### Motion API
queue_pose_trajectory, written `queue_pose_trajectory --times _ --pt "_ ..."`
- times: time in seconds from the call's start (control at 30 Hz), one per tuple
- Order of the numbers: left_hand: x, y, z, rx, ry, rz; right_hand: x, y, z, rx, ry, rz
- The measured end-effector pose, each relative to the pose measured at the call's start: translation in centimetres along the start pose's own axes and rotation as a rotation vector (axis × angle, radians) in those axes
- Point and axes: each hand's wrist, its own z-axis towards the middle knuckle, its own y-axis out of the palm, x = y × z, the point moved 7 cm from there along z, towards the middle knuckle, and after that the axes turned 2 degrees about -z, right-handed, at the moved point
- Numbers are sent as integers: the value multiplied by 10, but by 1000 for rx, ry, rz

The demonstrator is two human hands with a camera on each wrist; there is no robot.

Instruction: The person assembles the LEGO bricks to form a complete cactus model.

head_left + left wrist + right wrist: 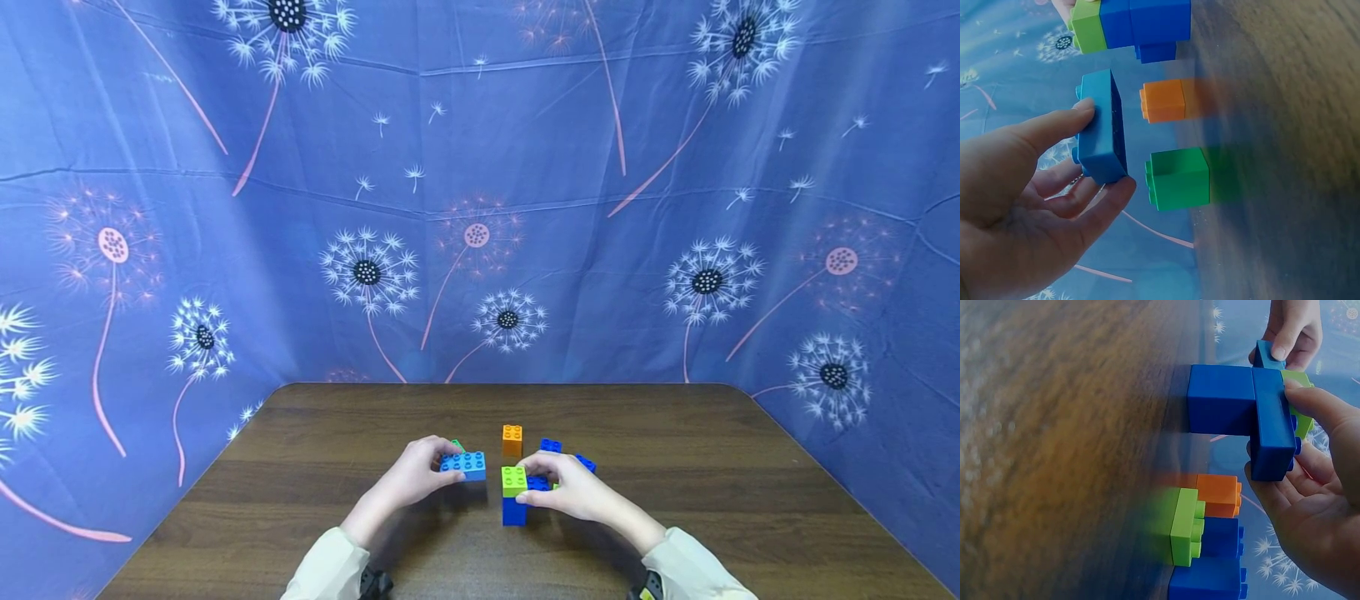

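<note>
In the head view my left hand (411,477) holds a light blue toy building brick (471,467) above the table, its studs facing up. Thumb and fingers grip that brick (1099,128) at its sides in the left wrist view, with its hollow underside partly visible. My right hand (576,490) grips a stack: a lime brick (513,482) and a long dark blue brick (1272,425) sit over a dark blue block (1221,399). Whether the stack's bottom touches the table, I cannot tell. The light blue brick is apart from the stack, to its left.
An orange brick (512,442) stands on the wooden table (337,417) behind the hands. A green brick (1179,180) stands behind my left hand. Near my right hand are a loose lime brick (1184,528) and dark blue bricks (1207,579). A patterned blue cloth (525,250) hangs behind.
</note>
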Motion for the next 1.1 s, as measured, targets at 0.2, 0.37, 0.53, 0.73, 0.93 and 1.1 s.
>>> queue_pose_trajectory --times 0.2,0.37,0.53,0.73,0.93,1.1 --pt "3 -3 0 36 11 -30 1 0 1 0 13 -9" --pt "8 -5 2 54 21 -48 1 -1 1 9 8 -15" --pt "14 -7 2 63 50 -61 1 -2 1 13 8 -25" --pt "17 -7 1 62 46 -86 0 -1 1 8 10 -25" --pt "21 -5 1 59 51 -78 0 -1 1 4 13 -25" --pt "24 -4 1 65 65 -69 0 0 0 5 14 -26"
